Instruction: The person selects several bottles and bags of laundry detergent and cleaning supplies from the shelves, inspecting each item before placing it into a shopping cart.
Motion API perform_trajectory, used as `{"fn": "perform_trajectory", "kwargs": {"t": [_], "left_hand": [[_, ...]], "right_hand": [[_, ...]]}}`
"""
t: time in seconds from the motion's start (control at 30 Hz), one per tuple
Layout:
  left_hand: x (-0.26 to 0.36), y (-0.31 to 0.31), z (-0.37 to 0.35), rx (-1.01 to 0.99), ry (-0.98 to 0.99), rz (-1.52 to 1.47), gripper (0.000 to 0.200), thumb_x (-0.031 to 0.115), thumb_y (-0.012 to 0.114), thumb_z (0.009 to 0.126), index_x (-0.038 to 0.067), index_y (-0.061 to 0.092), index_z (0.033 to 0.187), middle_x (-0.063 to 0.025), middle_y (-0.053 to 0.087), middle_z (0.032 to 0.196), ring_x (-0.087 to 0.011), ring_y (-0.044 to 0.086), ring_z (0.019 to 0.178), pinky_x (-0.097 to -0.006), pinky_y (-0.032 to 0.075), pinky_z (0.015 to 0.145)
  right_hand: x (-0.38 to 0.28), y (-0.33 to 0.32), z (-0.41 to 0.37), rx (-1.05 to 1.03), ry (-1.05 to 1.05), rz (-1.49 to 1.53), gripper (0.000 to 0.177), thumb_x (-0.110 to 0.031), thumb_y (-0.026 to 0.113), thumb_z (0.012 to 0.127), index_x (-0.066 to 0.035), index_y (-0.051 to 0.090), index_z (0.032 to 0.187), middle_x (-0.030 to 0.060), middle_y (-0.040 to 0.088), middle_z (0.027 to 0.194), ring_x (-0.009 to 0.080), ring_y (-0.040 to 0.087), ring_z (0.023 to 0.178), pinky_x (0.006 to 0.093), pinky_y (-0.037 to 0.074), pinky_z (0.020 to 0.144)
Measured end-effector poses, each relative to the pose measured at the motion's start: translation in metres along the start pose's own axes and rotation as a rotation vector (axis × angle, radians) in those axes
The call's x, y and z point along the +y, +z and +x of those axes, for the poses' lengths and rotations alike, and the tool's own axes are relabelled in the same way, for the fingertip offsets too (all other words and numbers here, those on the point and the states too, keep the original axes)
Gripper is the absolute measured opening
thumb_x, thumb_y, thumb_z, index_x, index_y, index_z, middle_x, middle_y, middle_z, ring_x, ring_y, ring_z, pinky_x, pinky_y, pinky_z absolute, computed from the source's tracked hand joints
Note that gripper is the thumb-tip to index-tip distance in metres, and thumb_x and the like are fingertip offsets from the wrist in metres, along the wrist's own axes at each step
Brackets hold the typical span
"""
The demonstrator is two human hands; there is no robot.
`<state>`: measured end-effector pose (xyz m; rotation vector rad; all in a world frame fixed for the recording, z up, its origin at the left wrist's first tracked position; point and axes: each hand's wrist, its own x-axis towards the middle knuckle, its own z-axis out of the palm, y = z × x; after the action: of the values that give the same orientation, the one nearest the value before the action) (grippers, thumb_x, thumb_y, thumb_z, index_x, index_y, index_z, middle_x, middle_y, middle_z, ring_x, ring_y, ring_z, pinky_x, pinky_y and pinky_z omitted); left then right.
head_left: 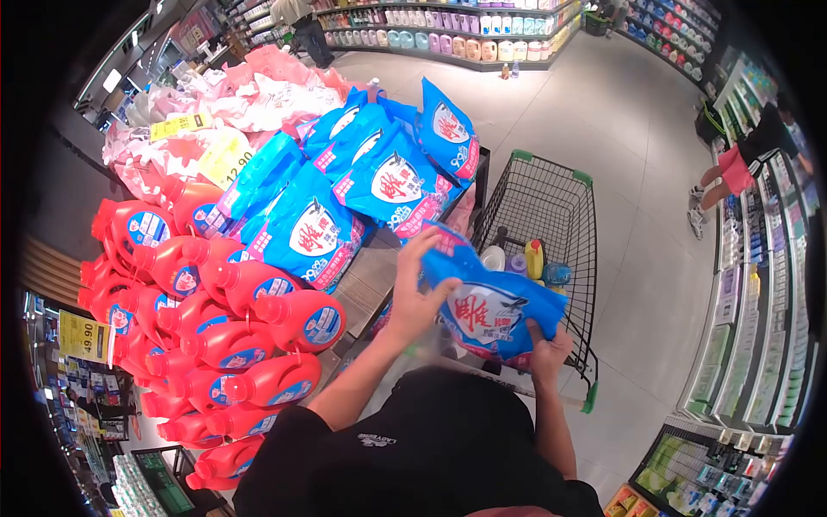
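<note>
A blue bag of washing powder [489, 312] is held in front of my body, tilted, with its printed face toward me. My left hand [418, 293] grips its left end, thumb and fingers apart around the edge. On the lower right corner my right hand [550, 351] is closed, thumb on the front. Similar blue bags [398, 177] lie piled on the display just beyond my left hand. A shopping cart [551, 207] stands behind the held bag, with a yellow bottle [534, 257] and other goods in it.
Red detergent jugs [301, 320] are stacked on the left, with pink-and-white bags [258, 95] behind them. Price signs [226, 159] stand among the goods. Stocked shelves [448, 21] line the back and right. One person [741, 164] is at the right shelves, another [301, 30] at the back.
</note>
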<state>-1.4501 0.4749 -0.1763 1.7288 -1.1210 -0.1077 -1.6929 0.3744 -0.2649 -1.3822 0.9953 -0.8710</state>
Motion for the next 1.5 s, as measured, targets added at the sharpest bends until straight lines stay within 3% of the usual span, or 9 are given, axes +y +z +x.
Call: {"fn": "perform_trajectory", "kwargs": {"t": [0.17,0.33,0.43,0.57,0.67,0.9,1.03,1.3,1.5], "left_hand": [[-0.025,0.025,-0.062,0.294,-0.707,-0.622,0.065,0.026,0.068,0.102,-0.001,0.038,0.153,-0.0164,0.042,0.157,-0.0281,0.037,0.149,-0.0417,0.028,0.123],[-0.014,0.015,-0.070,0.153,-0.198,-0.371,0.130,0.049,0.094,0.072,0.001,0.015,0.163,-0.0160,0.018,0.171,-0.0313,0.017,0.159,-0.0456,0.017,0.128],[-0.013,0.020,-0.070,0.366,-0.410,-0.377,0.139,0.048,0.095,0.069,0.002,0.006,0.165,-0.0200,0.016,0.170,-0.0325,0.019,0.158,-0.0454,0.022,0.126],[-0.046,0.040,-0.105,0.019,-0.948,-1.276,0.129,0.063,0.093,0.061,0.009,0.030,0.160,-0.0110,0.039,0.162,-0.0330,0.034,0.151,-0.0503,0.029,0.124],[-0.060,0.063,-0.131,-0.314,-0.972,-1.563,0.119,0.061,0.094,0.063,0.012,0.038,0.156,-0.0083,0.049,0.153,-0.0321,0.044,0.144,-0.0532,0.037,0.120],[-0.070,0.076,-0.143,-0.307,-1.106,-1.511,0.117,0.059,0.093,0.066,0.012,0.037,0.157,-0.0086,0.050,0.154,-0.0334,0.045,0.144,-0.0602,0.038,0.118],[-0.068,0.068,-0.145,-0.179,-1.134,-1.409,0.098,0.048,0.091,0.077,0.010,0.043,0.154,-0.0108,0.057,0.147,-0.0325,0.050,0.139,-0.0568,0.039,0.117],[-0.069,0.056,-0.133,-0.268,-0.708,-0.828,0.066,0.023,0.082,0.087,0.006,0.053,0.144,-0.0157,0.064,0.138,-0.0343,0.056,0.135,-0.0557,0.037,0.119],[-0.019,0.048,-0.090,-0.190,-0.252,-0.458,0.058,0.014,0.079,0.089,0.005,0.055,0.141,-0.0165,0.065,0.137,-0.0352,0.057,0.135,-0.0545,0.034,0.121]], "right_hand": [[-0.016,-0.008,0.017,0.213,0.077,0.345,0.017,-0.001,0.076,0.092,0.000,0.073,0.109,0.0017,0.071,0.102,0.0105,0.062,0.092,0.0273,0.049,0.085],[-0.039,0.000,0.027,0.230,0.216,0.684,0.033,-0.011,0.073,0.098,0.000,0.063,0.127,0.0089,0.068,0.119,0.0203,0.067,0.106,0.0365,0.054,0.094],[-0.035,0.009,0.029,0.240,0.334,0.814,0.043,-0.014,0.072,0.100,0.002,0.056,0.137,0.0134,0.066,0.131,0.0262,0.066,0.115,0.0427,0.055,0.101],[-0.034,0.019,0.021,0.194,0.337,0.854,0.045,-0.013,0.071,0.100,0.001,0.055,0.139,0.0137,0.066,0.131,0.0271,0.065,0.118,0.0427,0.053,0.104],[-0.039,0.027,0.019,0.210,0.415,0.831,0.049,-0.014,0.074,0.099,0.003,0.053,0.140,0.0143,0.065,0.131,0.0272,0.065,0.117,0.0427,0.054,0.103],[-0.032,0.016,0.016,0.126,0.454,0.574,0.040,-0.008,0.074,0.097,0.007,0.060,0.131,0.0126,0.069,0.123,0.0214,0.069,0.105,0.0362,0.056,0.096],[-0.026,-0.019,0.020,-0.013,0.281,0.163,0.053,-0.009,0.074,0.096,0.006,0.051,0.142,0.0168,0.061,0.138,0.0241,0.061,0.123,0.0396,0.048,0.108],[-0.086,-0.047,0.047,0.180,-0.548,-0.449,0.064,-0.023,0.056,0.106,0.001,0.031,0.159,0.0208,0.034,0.164,0.0334,0.033,0.153,0.0507,0.025,0.126],[-0.051,-0.053,0.087,-0.074,-0.299,0.051,0.067,-0.019,0.057,0.104,0.005,0.030,0.159,0.0210,0.034,0.165,0.0301,0.035,0.152,0.0443,0.024,0.125]]}}
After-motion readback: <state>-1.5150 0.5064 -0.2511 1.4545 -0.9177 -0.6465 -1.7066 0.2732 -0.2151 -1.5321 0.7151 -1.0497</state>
